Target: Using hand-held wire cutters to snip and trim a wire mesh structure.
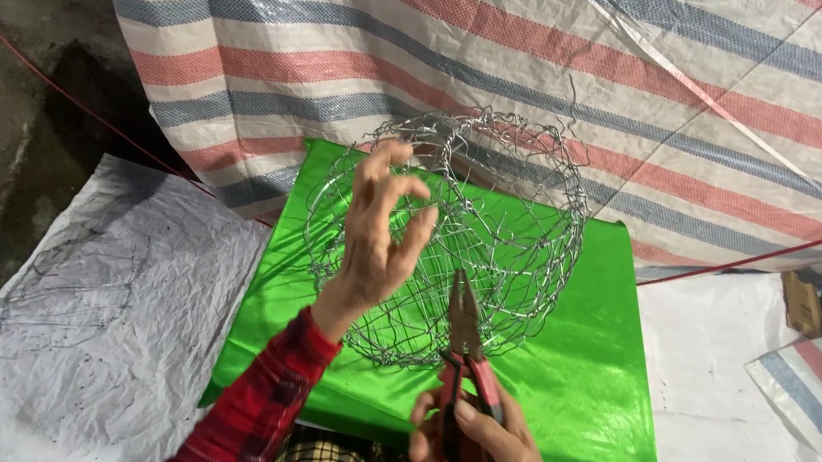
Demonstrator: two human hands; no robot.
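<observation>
Head view. Wire mesh basket (451, 235), round and open-topped, woven of thin grey wire with ragged ends along the rim, sits on a glossy green tarp (578, 378) near its far edge. Left hand (376, 233) is raised at the basket's near-left rim, fingers (419, 232) apart and curled, touching or just off the mesh; cannot tell which. Right hand (481, 444) is clamped on the red handles of pliers (467, 332), tips pointing up at the basket's near wall. Judgement: rim wire is being worked; a next move needs plier tips set on one loose strand. A striped woven sheet (548, 63) hangs behind; crinkled white plastic (90, 331) lies left.
</observation>
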